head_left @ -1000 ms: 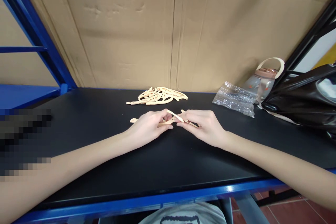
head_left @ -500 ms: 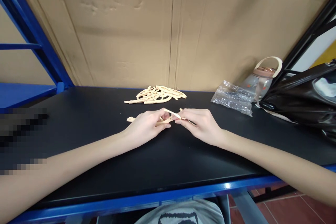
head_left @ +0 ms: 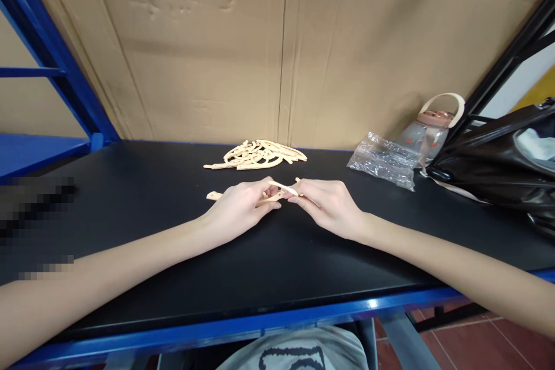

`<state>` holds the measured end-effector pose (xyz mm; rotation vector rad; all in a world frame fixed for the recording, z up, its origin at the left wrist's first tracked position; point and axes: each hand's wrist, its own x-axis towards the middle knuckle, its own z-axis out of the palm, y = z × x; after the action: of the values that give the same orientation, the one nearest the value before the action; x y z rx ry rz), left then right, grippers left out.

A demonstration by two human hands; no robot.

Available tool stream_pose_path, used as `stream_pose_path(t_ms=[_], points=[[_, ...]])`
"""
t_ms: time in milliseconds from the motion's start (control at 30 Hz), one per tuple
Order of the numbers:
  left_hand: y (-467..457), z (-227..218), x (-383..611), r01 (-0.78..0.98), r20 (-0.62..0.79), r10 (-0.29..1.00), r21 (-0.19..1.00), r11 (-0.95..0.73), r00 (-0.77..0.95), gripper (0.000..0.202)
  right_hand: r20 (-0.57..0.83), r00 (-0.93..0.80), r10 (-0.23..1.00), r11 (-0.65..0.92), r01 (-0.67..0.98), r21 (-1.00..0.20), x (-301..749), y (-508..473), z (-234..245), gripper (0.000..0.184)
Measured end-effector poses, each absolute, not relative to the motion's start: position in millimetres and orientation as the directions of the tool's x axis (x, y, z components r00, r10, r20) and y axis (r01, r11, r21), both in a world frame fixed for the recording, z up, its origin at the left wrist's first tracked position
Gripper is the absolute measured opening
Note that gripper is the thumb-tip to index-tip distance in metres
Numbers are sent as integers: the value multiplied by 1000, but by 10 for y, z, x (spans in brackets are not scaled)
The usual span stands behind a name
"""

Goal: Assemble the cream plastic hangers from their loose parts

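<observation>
"What has changed over the last second?"

"Little. The slender curved strip (head_left: 284,188) spanning the gap between the hands lies at a shallower slant than before. The view has slid slightly too."

"And the hands?"

"Almost where they were, near the middle of the black surface (head_left: 303,266). The left hand (head_left: 243,203) pinches a pale holed piece (head_left: 274,199) between thumb and fingers. The right hand (head_left: 332,202) pinches the strip's near-right end, its thumb just beside the left one."

"What's poking out past the left hand?"

"A pale rounded end (head_left: 214,196); I can't tell whether it belongs to the holed piece."

"Anything moved behind them?"

"No. The pile of pale pieces (head_left: 258,154) sits by the surface's back edge, around its middle, and the clear plastic bag (head_left: 381,162) and bottle (head_left: 429,133) stay toward the back right corner."
</observation>
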<state>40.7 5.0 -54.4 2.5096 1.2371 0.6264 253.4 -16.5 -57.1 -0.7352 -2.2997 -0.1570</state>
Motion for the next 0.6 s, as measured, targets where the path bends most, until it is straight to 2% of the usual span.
stream_pose_path(t_ms=[133, 233, 300, 400, 433, 500, 600], points=[[49, -552, 402, 657, 256, 795, 456, -601, 549, 14, 614, -660, 432, 843, 538, -14, 2556, -133, -588, 25], [62, -549, 415, 644, 258, 793, 473, -602, 552, 15, 638, -658, 399, 827, 560, 61, 2542, -137, -595, 24], [100, -543, 432, 627, 288, 802, 506, -592, 524, 15, 653, -697, 298, 832, 525, 181, 2494, -171, -598, 22], [194, -536, 450, 583, 378, 813, 569, -581, 443, 17, 614, -788, 49, 825, 378, 419, 2393, -243, -599, 19], [223, -538, 449, 570, 397, 813, 579, -583, 427, 17, 607, -795, 2, 815, 352, 460, 2368, -260, -597, 19], [260, -551, 438, 553, 405, 807, 589, -590, 430, 16, 626, -780, 15, 800, 385, 460, 2353, -270, -588, 20], [255, -583, 414, 544, 364, 806, 600, -587, 467, 12, 678, -727, 114, 781, 487, 391, 2402, -238, -565, 19]])
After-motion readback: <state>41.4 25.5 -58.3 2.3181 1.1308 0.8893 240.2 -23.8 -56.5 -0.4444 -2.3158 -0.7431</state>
